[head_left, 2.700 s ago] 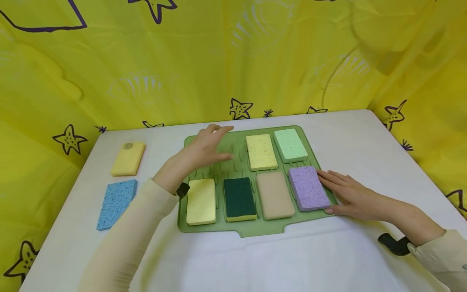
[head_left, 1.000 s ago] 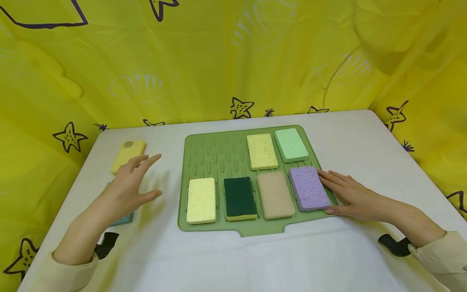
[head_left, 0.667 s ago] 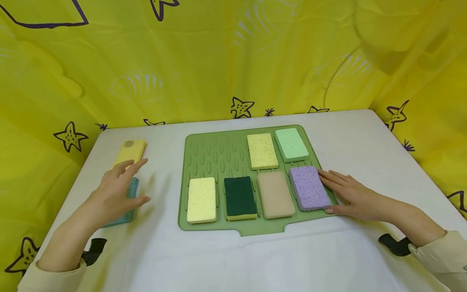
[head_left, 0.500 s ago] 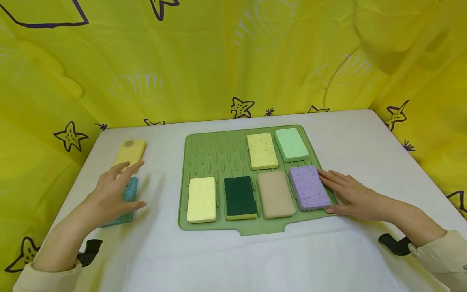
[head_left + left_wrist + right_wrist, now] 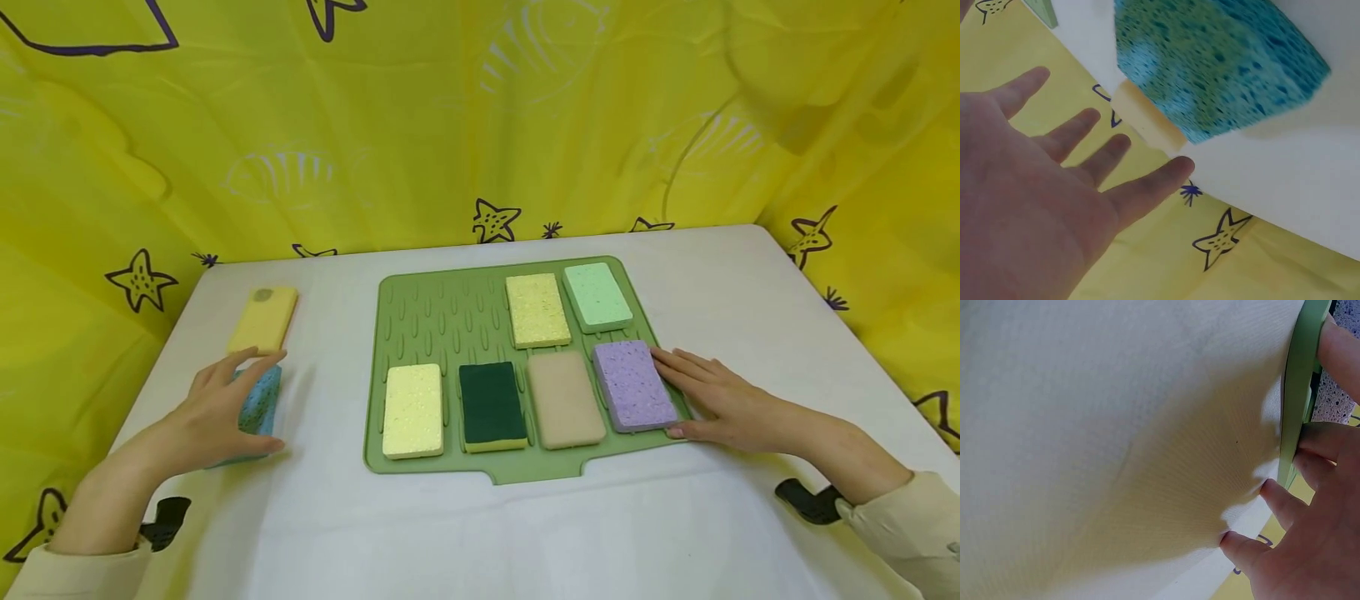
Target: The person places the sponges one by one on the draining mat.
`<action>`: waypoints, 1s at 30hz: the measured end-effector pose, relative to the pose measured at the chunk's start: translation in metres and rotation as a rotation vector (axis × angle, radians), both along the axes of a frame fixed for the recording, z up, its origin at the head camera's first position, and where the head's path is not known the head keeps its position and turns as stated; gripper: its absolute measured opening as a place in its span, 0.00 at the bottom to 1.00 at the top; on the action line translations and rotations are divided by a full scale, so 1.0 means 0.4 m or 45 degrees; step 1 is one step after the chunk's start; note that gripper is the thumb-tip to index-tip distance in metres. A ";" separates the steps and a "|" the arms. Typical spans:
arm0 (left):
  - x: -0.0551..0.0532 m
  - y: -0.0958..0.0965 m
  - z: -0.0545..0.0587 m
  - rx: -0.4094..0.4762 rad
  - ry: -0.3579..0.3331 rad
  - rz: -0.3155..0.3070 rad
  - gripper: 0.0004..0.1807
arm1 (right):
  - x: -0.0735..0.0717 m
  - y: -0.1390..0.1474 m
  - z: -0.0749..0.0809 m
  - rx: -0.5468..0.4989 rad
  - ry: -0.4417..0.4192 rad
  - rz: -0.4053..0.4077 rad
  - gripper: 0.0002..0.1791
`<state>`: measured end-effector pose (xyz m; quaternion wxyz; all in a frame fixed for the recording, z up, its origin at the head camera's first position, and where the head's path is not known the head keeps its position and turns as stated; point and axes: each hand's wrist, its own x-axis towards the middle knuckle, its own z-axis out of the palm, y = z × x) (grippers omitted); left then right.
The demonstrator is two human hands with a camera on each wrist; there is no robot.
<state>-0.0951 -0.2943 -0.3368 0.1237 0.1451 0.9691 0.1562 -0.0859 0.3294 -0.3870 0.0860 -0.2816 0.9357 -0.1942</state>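
My left hand [image 5: 206, 417] hovers over the blue sponge [image 5: 260, 404], thumb and fingers spread apart and partly hiding it. In the left wrist view the pitted blue sponge [image 5: 1216, 69] lies clear of the fingertips, nothing in the palm. On the right, my right hand [image 5: 738, 408] rests at the edge of the green ribbed mat [image 5: 442, 312], beside the purple sponge [image 5: 634, 386]. The right wrist view shows its fingers [image 5: 1282, 503] against the white cloth and the mat's rim [image 5: 1300, 381]; whether they touch the purple sponge I cannot tell.
A yellow sponge [image 5: 264, 321] with a grey spot lies behind the blue one. The mat also bears a pale yellow sponge [image 5: 414, 412], a dark green scouring sponge [image 5: 492, 406], a beige sponge [image 5: 566, 400], a speckled yellow sponge [image 5: 537, 311] and a mint sponge [image 5: 597, 297].
My left hand has moved from above the mat to the left, then lower over the blue sponge. My right hand has stayed beside the purple sponge; the sponges have not moved.
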 end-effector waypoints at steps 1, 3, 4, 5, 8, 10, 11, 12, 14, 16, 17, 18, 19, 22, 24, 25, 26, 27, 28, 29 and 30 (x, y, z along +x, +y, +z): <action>0.001 -0.003 -0.001 0.011 0.006 -0.013 0.60 | 0.000 0.000 0.000 0.000 0.004 0.002 0.47; 0.001 -0.011 -0.005 0.028 0.012 -0.039 0.60 | 0.000 -0.001 -0.001 -0.001 0.009 0.006 0.47; 0.001 -0.014 -0.006 0.033 0.008 -0.049 0.60 | 0.000 -0.001 -0.001 -0.002 0.011 0.006 0.47; 0.001 -0.017 -0.008 0.032 0.004 -0.058 0.60 | 0.000 -0.001 -0.001 -0.002 0.012 0.006 0.47; 0.000 -0.027 -0.011 -0.001 -0.022 -0.067 0.61 | 0.000 0.000 -0.001 -0.001 0.009 0.004 0.47; -0.002 -0.032 -0.014 -0.028 -0.048 -0.063 0.61 | 0.000 0.000 -0.001 0.002 0.003 0.000 0.47; -0.002 -0.035 -0.016 -0.043 -0.059 -0.060 0.62 | 0.000 -0.001 0.000 0.003 0.002 -0.002 0.47; -0.003 -0.037 -0.018 -0.057 -0.070 -0.057 0.62 | 0.000 -0.001 0.000 0.005 -0.003 -0.005 0.47; -0.005 -0.041 -0.023 -0.077 -0.088 -0.058 0.63 | 0.000 -0.003 0.002 0.008 -0.007 -0.010 0.47; -0.006 -0.044 -0.029 -0.090 -0.100 -0.062 0.63 | 0.000 -0.004 0.004 0.011 -0.018 -0.015 0.47; -0.007 -0.046 -0.031 -0.093 -0.099 -0.066 0.63 | 0.000 -0.004 0.006 0.013 -0.025 -0.016 0.47; -0.008 -0.047 -0.034 -0.093 -0.100 -0.070 0.63 | 0.000 -0.005 0.007 0.014 -0.029 -0.017 0.47; -0.008 -0.049 -0.036 -0.095 -0.100 -0.074 0.63 | 0.000 -0.006 0.008 0.014 -0.031 -0.017 0.47; -0.012 -0.052 -0.040 -0.090 -0.094 -0.081 0.62 | 0.001 -0.006 0.010 0.014 -0.037 -0.017 0.47; -0.016 -0.053 -0.042 -0.089 -0.092 -0.084 0.62 | 0.002 -0.006 0.010 0.012 -0.033 -0.015 0.47; -0.018 -0.053 -0.043 -0.089 -0.092 -0.085 0.62 | 0.002 -0.006 0.010 0.012 -0.031 -0.014 0.46; -0.020 -0.053 -0.044 -0.091 -0.097 -0.086 0.62 | 0.002 -0.006 0.010 0.011 -0.031 -0.014 0.46; -0.022 -0.053 -0.044 -0.094 -0.099 -0.087 0.62 | 0.002 -0.006 0.009 0.011 -0.027 -0.012 0.46; -0.024 -0.053 -0.044 -0.099 -0.104 -0.088 0.61 | 0.003 -0.006 0.009 0.012 -0.027 -0.012 0.46; -0.026 -0.053 -0.044 -0.103 -0.115 -0.087 0.62 | 0.003 -0.006 0.009 0.011 -0.028 -0.012 0.46; -0.028 -0.053 -0.044 -0.103 -0.121 -0.089 0.62 | 0.003 -0.006 0.009 0.010 -0.027 -0.013 0.46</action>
